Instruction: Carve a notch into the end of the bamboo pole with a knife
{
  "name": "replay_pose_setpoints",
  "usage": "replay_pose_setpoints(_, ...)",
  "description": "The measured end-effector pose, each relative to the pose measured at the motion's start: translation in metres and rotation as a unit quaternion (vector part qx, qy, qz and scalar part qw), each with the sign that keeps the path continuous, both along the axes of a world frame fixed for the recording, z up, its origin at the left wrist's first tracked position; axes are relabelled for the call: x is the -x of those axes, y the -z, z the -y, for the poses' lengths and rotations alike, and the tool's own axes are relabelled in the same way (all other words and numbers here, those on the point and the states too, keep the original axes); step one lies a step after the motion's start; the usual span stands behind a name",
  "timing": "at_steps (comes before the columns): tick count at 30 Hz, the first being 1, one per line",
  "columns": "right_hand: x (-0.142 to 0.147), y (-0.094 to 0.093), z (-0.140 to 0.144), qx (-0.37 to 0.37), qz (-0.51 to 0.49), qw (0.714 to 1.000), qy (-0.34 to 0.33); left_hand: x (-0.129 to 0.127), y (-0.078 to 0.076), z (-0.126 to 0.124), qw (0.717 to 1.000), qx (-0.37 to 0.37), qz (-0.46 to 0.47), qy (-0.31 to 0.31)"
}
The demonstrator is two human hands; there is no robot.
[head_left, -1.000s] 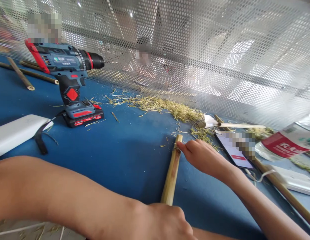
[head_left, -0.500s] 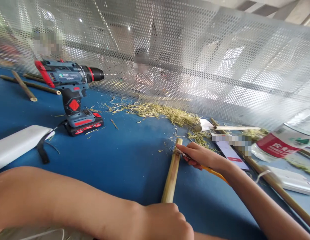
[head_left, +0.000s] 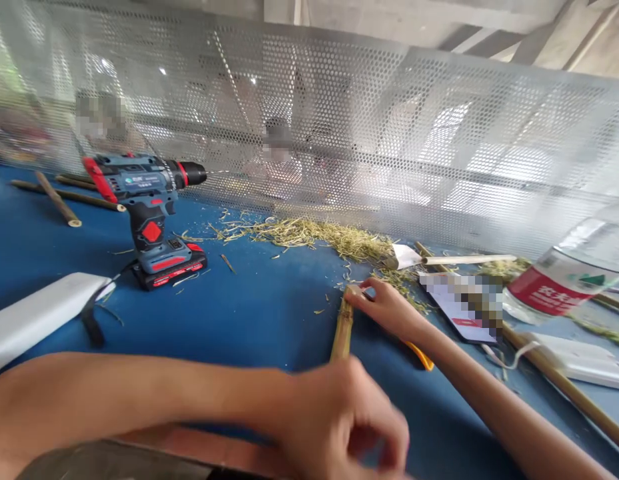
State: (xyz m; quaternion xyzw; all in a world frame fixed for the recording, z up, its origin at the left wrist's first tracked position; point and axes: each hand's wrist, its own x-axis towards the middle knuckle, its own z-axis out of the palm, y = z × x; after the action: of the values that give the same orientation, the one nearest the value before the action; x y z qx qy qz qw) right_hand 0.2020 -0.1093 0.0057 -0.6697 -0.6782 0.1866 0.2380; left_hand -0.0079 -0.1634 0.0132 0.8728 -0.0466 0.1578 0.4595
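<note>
Head camera: a yellow-green stick [head_left: 342,328] points away over the middle of the blue counter [head_left: 259,333], its near end hidden by the left hand [head_left: 339,413]. That hand is blurred, its fingers curled; whether it grips the stick, I cannot tell. The right hand [head_left: 388,307] closes round an orange-handled tool [head_left: 422,358], thumb at the stick's far end. Shavings [head_left: 314,233] lie beyond; 1 drill [head_left: 152,231] stands leftward.

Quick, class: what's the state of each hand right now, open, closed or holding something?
Left hand: curled; whether it grips the bamboo stick cannot be told.
Right hand: closed on the orange-handled tool.
</note>
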Motion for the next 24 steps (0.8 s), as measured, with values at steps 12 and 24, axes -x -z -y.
replay_pose_setpoints(12, -0.004, 0.0, -0.002, 0.104, -0.099, 0.99, -0.012, 0.014, -0.004, -0.119, 0.939, -0.031, -0.181, -0.29)
replay_pose_setpoints(24, -0.01, 0.005, -0.006, 0.11, -0.103, 0.988, -0.03, 0.011, -0.009, -0.108, 0.92, -0.085, -0.197, -0.328)
